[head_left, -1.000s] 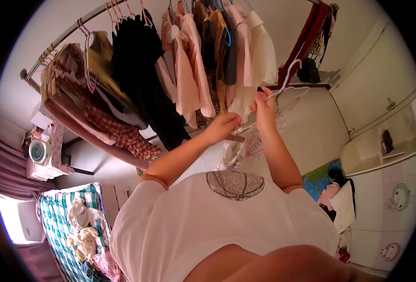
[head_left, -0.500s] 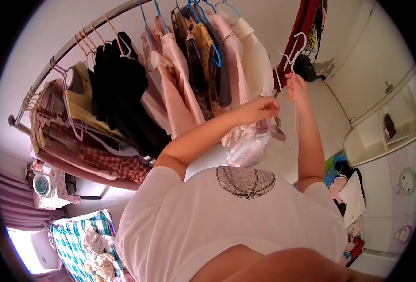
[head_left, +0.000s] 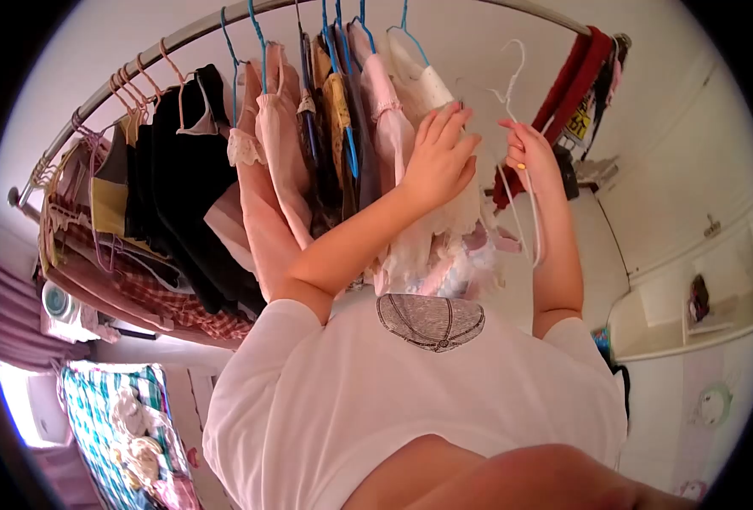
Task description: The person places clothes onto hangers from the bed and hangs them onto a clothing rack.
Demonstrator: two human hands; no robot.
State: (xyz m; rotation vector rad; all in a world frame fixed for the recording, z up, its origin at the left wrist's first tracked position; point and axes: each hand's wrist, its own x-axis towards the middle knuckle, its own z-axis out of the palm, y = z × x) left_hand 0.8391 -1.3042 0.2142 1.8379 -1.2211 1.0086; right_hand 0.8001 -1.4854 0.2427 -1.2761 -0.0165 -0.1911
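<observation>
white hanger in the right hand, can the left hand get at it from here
Probably yes: the left hand is up close by, loosely open, and nothing seems to block the gap to the white hanger in the right hand, though depth is hard to judge.

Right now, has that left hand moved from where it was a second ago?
Yes. The left hand has moved up, closer to the clothes rail, and is now in front of the white garment.

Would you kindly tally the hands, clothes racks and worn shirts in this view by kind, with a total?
Hands: 2 (left hand in front of a cream garment, right hand gripping a white hanger)
Clothes rack: 1
Worn white shirt: 1
Total: 4
</observation>
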